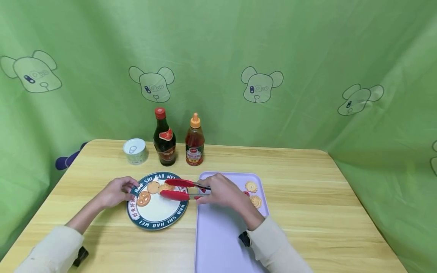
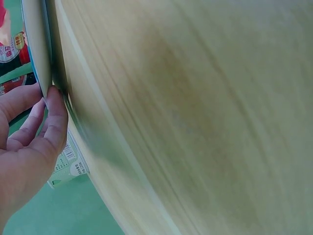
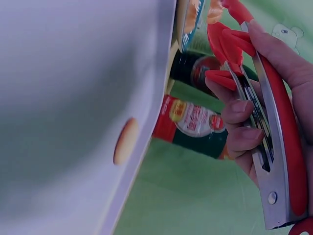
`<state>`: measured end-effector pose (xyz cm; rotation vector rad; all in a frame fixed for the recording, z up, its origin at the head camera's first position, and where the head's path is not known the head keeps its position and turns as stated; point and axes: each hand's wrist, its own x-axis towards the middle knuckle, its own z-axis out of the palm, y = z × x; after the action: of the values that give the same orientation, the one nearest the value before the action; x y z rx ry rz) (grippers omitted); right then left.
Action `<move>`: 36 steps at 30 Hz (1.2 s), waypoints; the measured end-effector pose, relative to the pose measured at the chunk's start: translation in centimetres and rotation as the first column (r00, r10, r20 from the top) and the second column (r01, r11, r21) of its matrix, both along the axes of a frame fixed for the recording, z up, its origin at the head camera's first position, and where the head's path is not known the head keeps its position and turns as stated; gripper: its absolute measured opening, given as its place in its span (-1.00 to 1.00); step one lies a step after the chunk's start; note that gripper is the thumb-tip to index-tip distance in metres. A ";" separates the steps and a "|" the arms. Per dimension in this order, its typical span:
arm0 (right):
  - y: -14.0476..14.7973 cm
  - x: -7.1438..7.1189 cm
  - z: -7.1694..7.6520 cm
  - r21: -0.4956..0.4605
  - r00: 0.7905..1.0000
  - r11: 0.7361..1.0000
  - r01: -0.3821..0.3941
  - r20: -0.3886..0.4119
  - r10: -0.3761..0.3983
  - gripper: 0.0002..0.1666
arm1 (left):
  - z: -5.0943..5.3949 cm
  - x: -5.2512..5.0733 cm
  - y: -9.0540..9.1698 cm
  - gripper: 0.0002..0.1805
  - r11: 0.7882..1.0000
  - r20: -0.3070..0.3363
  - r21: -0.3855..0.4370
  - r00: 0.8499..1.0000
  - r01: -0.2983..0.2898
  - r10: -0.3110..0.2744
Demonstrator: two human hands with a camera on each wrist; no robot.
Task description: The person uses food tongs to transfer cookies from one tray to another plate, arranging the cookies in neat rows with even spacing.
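Note:
My left hand (image 1: pixel 117 192) pinches the left rim of a round white plate with a dark teal lettered border (image 1: pixel 155 224); the left wrist view shows its fingertips at the plate's edge (image 2: pixel 40 44). In my right hand (image 1: pixel 222 191) is a pair of red-tipped metal tongs (image 3: pixel 288 147), reaching over the plate from the right. Between the tong tips is a golden cookie (image 1: pixel 166 187), partly covered by them; whether it touches the plate I cannot tell. A pretzel-shaped cookie (image 1: pixel 143 198) and a round flat cookie (image 1: pixel 153 187) lie on the plate's left side.
A lilac tray (image 1: pixel 218 239) lies under my right forearm, bearing a flower-shaped cookie (image 1: pixel 251 186) and a swirled cookie (image 1: pixel 255 201). Behind the plate stand a tin can (image 1: pixel 135 152), a dark red-capped bottle (image 1: pixel 165 142) and an orange-capped sauce bottle (image 1: pixel 195 144). A green curtain (image 1: pixel 218 45) hangs behind the table.

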<state>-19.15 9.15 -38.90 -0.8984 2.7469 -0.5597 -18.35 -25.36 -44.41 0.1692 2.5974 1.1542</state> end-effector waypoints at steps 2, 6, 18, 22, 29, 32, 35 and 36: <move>-0.4 0.1 -0.2 0.008 1.000 1.000 -0.013 -0.005 0.013 -0.36 | 0.0 -0.1 0.0 -0.60 1.000 0.002 -0.005 1.000 -0.001 0.001; -1.1 0.4 -0.4 0.026 1.000 0.999 -0.027 -0.010 0.027 -0.37 | 0.1 -0.1 0.0 -0.61 1.000 0.006 -0.009 1.000 -0.002 0.002; -2.3 1.0 -0.8 0.085 1.000 0.996 -0.007 -0.003 0.007 -0.32 | 0.4 0.0 -0.1 -0.60 1.000 0.005 -0.008 1.000 0.010 -0.010; -2.6 1.2 -1.0 0.102 1.000 0.995 -0.021 -0.021 0.023 -0.30 | 0.4 0.0 -0.1 -0.60 1.000 0.009 -0.015 1.000 0.010 -0.009; -2.7 1.3 -1.1 0.118 1.000 0.993 -0.003 -0.025 0.006 -0.29 | 0.3 0.0 0.0 -0.61 1.000 0.016 -0.007 1.000 0.002 -0.002; -2.6 1.3 -1.1 0.112 1.000 0.994 0.005 -0.019 -0.003 -0.28 | 0.2 0.0 0.0 -0.61 1.000 0.020 -0.006 1.000 -0.001 0.001; -2.4 1.3 -0.9 0.100 1.000 0.995 0.013 -0.011 -0.012 -0.27 | 0.1 0.0 0.0 -0.62 1.000 0.024 -0.008 1.000 -0.004 0.005; -2.3 1.4 -0.8 0.097 1.000 0.995 0.017 -0.012 -0.016 -0.26 | 0.1 0.0 0.1 -0.62 1.000 0.028 -0.007 1.000 -0.011 0.011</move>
<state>-17.80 6.88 -39.72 -0.8598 2.7666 -0.4209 -18.36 -25.29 -44.30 0.1360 2.5804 1.1429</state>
